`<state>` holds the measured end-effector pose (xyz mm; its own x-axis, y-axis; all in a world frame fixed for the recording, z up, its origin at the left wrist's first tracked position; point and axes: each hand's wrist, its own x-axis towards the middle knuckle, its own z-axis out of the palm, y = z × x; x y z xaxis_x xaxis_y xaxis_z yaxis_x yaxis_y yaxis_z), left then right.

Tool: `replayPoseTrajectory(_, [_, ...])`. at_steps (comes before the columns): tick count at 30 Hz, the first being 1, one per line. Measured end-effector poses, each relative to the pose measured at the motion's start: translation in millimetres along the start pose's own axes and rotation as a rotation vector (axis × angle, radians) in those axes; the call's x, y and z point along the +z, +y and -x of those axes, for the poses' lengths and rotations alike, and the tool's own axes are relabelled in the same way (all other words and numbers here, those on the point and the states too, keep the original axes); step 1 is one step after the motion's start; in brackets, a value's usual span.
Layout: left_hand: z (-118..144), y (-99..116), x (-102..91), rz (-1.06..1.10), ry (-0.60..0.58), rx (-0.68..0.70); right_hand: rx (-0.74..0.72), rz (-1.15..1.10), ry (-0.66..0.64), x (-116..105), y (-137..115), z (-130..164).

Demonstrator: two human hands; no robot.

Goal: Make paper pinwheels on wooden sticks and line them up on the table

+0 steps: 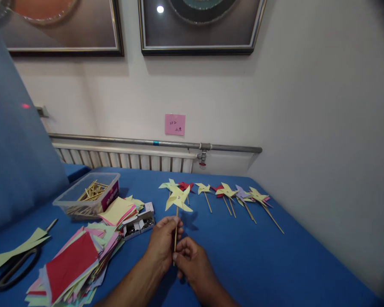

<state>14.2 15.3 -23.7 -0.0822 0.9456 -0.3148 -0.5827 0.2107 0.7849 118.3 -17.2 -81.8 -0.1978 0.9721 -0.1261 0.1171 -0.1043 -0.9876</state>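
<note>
"Where's the pinwheel (178, 198)?"
"Above the desk (246, 264), short of its far edge; left hand (165, 238) and right hand (193, 259) fingers clamp its stick (175, 244)."
"Progress?"
"Looks assembled, like other pinwheels (227, 190); paper (72, 262) remains."

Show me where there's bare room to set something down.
The widest free patch of table is bordered by the right hand, the row of pinwheels and the right wall. A smaller one lies between the plastic tub and the pale green pinwheel. The left side is crowded with paper, scissors and small boxes.
</note>
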Motion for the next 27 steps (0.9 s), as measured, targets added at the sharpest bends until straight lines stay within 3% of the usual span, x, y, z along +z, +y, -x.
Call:
replayPoseTrajectory(6, [-4, -4, -2.7, -0.039, 0.004, 0.054, -0.078, 0.029, 0.089, -9, -13, 5])
replayPoseTrajectory(14, [-10, -6, -6.5, -0.159, -0.049, 0.095, -0.060, 0.155, 0.169, -25, -15, 0])
replayPoseTrajectory(23, [-10, -14, -4.1, -0.375, -0.126, 0.042, -0.095, 0.246, 0.390, -70, -32, -14])
replayPoseTrajectory(27, [-10, -16, -3.9, -0.442, -0.163, 0.038, -0.236, 0.326, 0.506, -84, -44, -16])
